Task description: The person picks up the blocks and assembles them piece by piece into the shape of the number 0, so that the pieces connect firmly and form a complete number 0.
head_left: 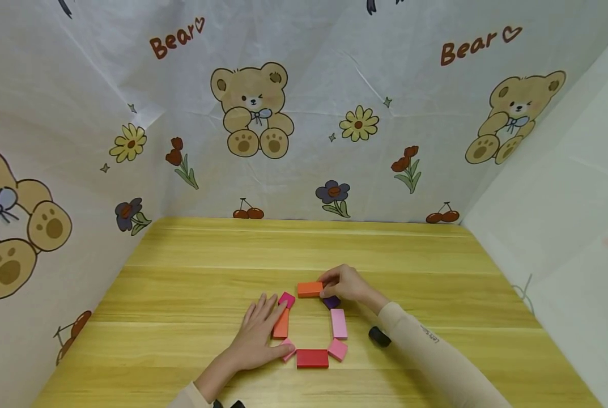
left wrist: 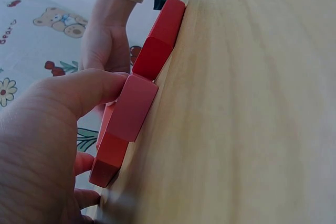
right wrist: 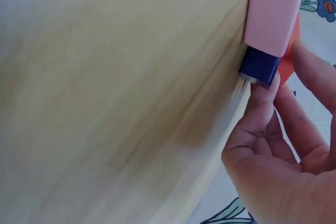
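Several coloured blocks form a ring on the wooden table [head_left: 191, 317]. My right hand [head_left: 351, 285] pinches the right end of an orange block [head_left: 310, 289] at the ring's far side, beside a dark purple block [head_left: 331, 302]. In the right wrist view a finger lies right at the end of the purple block [right wrist: 261, 66]. My left hand [head_left: 258, 338] lies spread along the left side, fingertips at a magenta block [head_left: 286, 299] and an orange-red block [head_left: 281, 324]. Its straight thumb rests against a pink block [left wrist: 134, 106], which it partly covers in the head view.
A red block [head_left: 312, 358] forms the near side of the ring, with a pink block [head_left: 337, 349] and a light pink block [head_left: 339, 323] on the right. A black device [head_left: 380, 336] shows by the right sleeve. Bear-printed sheeting [head_left: 304, 187] borders the table.
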`<act>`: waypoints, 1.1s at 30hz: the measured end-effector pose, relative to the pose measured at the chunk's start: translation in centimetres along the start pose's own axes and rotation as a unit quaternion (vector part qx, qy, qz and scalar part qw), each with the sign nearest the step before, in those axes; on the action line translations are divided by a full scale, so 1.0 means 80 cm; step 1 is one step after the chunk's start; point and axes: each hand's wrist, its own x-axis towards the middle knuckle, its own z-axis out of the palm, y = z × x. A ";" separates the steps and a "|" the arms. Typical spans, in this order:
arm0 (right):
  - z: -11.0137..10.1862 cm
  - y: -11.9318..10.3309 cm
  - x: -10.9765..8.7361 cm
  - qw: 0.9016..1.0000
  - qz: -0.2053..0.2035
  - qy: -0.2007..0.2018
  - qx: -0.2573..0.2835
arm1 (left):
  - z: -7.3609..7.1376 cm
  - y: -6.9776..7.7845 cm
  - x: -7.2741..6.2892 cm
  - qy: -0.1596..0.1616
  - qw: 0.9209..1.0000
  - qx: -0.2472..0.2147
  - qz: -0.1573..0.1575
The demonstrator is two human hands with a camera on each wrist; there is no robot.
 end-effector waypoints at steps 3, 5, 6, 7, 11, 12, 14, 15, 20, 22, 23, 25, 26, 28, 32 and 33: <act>0.000 0.000 -0.001 1.000 -0.013 -0.008 -0.006 | 0.000 0.000 0.000 0.001 1.000 -0.001 0.000; 0.001 0.001 0.000 1.000 -0.022 -0.014 -0.009 | 0.000 0.000 0.000 0.000 1.000 -0.001 0.001; 0.001 0.001 0.000 0.999 -0.025 -0.016 -0.011 | -0.001 0.000 0.000 -0.001 1.000 0.000 0.000; 0.001 0.002 0.000 0.999 -0.029 -0.019 -0.014 | -0.001 0.000 0.000 -0.003 1.000 0.001 0.000; 0.002 0.005 0.002 0.999 -0.041 -0.024 -0.026 | -0.002 0.000 0.001 -0.003 1.000 0.002 0.003; 0.002 0.005 0.003 0.999 -0.041 -0.025 -0.027 | -0.002 0.000 0.001 -0.004 1.000 0.002 0.003; 0.001 0.005 0.003 0.998 -0.041 -0.027 -0.026 | -0.002 0.001 0.001 -0.005 1.000 0.002 0.002; 0.001 0.005 0.003 0.998 -0.040 -0.028 -0.025 | -0.002 0.001 0.001 -0.005 1.000 0.000 0.002; 0.001 0.004 0.003 0.999 -0.035 -0.035 -0.017 | -0.002 0.001 0.002 -0.008 1.000 -0.003 -0.003; 0.001 0.004 0.003 0.999 -0.033 -0.035 -0.016 | -0.002 0.001 0.002 -0.007 1.000 -0.005 -0.003; 0.001 0.004 0.003 0.999 -0.033 -0.035 -0.016 | -0.001 0.001 0.002 -0.007 1.000 -0.006 -0.003; 0.001 0.005 0.003 0.999 -0.033 -0.035 -0.015 | -0.002 0.001 0.002 -0.008 1.000 -0.005 -0.004; 0.001 0.005 0.003 0.999 -0.033 -0.035 -0.015 | -0.002 0.001 0.002 -0.009 1.000 -0.005 -0.005; 0.001 0.005 0.003 0.999 -0.033 -0.036 -0.014 | -0.002 0.001 0.002 -0.009 1.000 -0.005 -0.005; 0.000 0.005 0.003 0.999 -0.031 -0.039 -0.013 | -0.002 0.001 0.002 -0.009 1.000 -0.006 -0.005; 0.000 0.004 0.002 0.999 -0.031 -0.040 -0.012 | -0.002 0.001 0.002 -0.009 1.000 -0.006 -0.004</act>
